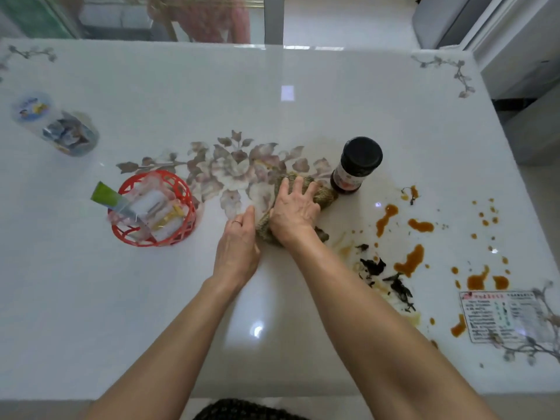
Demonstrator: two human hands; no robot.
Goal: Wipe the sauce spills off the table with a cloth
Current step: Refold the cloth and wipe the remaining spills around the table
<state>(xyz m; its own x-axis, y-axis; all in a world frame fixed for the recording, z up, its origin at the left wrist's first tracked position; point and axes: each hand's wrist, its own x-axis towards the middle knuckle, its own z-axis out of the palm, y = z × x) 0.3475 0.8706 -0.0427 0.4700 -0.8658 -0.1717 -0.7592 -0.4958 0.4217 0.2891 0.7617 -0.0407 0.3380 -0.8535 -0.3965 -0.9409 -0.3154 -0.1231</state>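
A crumpled brownish-green cloth (pixel 324 194) lies on the white glossy table (pixel 272 101) near the middle. My right hand (pixel 295 212) presses flat on top of it, fingers spread. My left hand (pixel 239 241) rests beside the cloth's left edge, fingertips touching it. Orange-brown sauce spills (pixel 410 262) and dark leafy bits (pixel 374 265) are scattered on the table to the right of the cloth, some reaching a printed label (pixel 500 316) near the right edge.
A dark-lidded sauce jar (pixel 356 166) stands just right of the cloth. A red lattice basket (pixel 121 234) with tubes and packets sits at the left. A clear plastic container (pixel 56 125) lies at far left. A person stands beyond the table's far edge.
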